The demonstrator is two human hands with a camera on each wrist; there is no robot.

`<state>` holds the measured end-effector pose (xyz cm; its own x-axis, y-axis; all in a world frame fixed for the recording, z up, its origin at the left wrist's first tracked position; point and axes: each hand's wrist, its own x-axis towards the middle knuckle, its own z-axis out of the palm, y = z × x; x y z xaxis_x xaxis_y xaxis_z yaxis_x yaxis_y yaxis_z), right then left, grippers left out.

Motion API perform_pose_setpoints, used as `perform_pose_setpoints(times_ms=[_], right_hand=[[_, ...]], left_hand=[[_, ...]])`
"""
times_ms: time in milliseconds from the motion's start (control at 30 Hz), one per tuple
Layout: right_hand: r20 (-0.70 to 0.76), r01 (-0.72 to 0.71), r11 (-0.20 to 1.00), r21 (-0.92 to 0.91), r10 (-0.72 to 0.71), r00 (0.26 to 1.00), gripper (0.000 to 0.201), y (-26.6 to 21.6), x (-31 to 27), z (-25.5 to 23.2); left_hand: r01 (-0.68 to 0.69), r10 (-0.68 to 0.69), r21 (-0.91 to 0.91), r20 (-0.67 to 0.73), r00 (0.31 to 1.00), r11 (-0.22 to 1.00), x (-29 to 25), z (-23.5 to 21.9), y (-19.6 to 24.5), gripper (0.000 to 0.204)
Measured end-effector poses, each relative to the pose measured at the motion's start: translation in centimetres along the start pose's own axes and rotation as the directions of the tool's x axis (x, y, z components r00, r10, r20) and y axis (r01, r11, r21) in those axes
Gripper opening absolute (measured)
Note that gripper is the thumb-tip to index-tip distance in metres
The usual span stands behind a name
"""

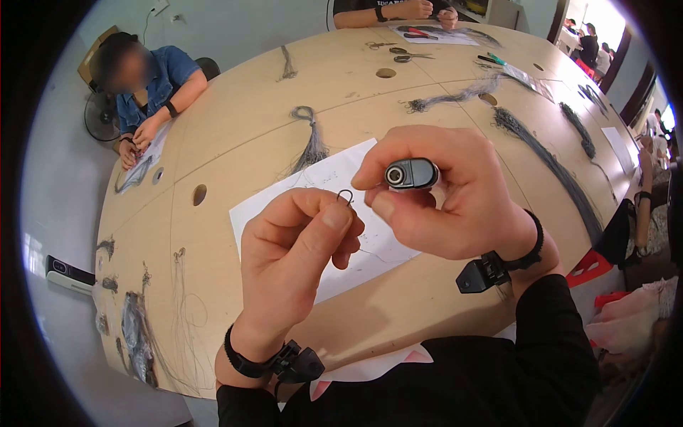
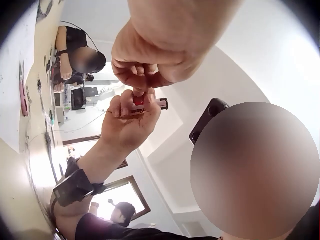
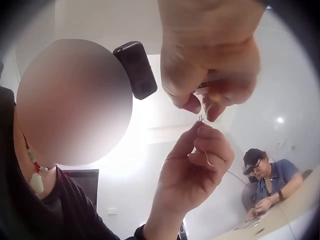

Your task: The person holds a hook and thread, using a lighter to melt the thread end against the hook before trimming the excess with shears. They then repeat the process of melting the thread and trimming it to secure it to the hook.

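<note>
My left hand (image 1: 295, 245) pinches a small dark fish hook (image 1: 346, 196) between thumb and forefinger, its bend sticking up past the fingertips. A thin line (image 3: 207, 159) trails from these fingers in the right wrist view. My right hand (image 1: 459, 196) grips a lighter (image 1: 414, 174), its dark end facing the head camera. In the left wrist view the lighter (image 2: 163, 103) shows a red part between the fingers. Both hands are close together over a white paper sheet (image 1: 252, 212), the right fingertips right beside the hook.
On the wooden table (image 1: 242, 142) lie a looped bundle of grey line (image 1: 311, 139), a long grey bundle (image 1: 551, 160), scissors (image 1: 411, 55) and a plastic bag (image 1: 135, 327). A person in a denim shirt (image 1: 178, 67) sits at the left; another person (image 1: 391, 11) is across the table.
</note>
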<state>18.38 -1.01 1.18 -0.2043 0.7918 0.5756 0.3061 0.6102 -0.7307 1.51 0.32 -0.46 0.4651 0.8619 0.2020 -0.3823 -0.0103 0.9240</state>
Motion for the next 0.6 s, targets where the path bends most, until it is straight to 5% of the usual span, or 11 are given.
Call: perform_pose_setpoints(times_ms=[167,233,367,433,600], right_hand=[[-0.006,-0.025,0.996,0.084,0.026,1.0,0.011,0.4,-0.1,0.7],[-0.001,0.142,0.989,-0.043,-0.142,0.99,0.01,0.9,-0.1,0.7],[-0.007,0.197,0.977,-0.082,-0.198,0.98,0.009,0.7,-0.2,0.8],[-0.049,0.171,0.978,-0.116,-0.177,0.983,0.008,0.6,-0.2,0.9],[-0.055,0.123,0.99,-0.068,-0.127,0.99,0.01,0.6,0.0,0.9]], left_hand=[[0.014,-0.014,-0.014,0.028,1.0,1.0,-0.1,-0.1,-0.2,0.011],[-0.006,0.004,0.051,0.056,0.998,0.999,-0.2,-0.1,-0.3,0.013],[-0.035,0.024,0.103,0.11,0.994,0.994,-0.2,-0.2,-0.6,0.012],[-0.16,0.145,0.233,0.081,0.986,0.959,-0.2,0.0,-0.8,0.014],[-0.282,0.286,0.215,0.011,0.958,0.935,0.0,0.5,-1.0,0.033]])
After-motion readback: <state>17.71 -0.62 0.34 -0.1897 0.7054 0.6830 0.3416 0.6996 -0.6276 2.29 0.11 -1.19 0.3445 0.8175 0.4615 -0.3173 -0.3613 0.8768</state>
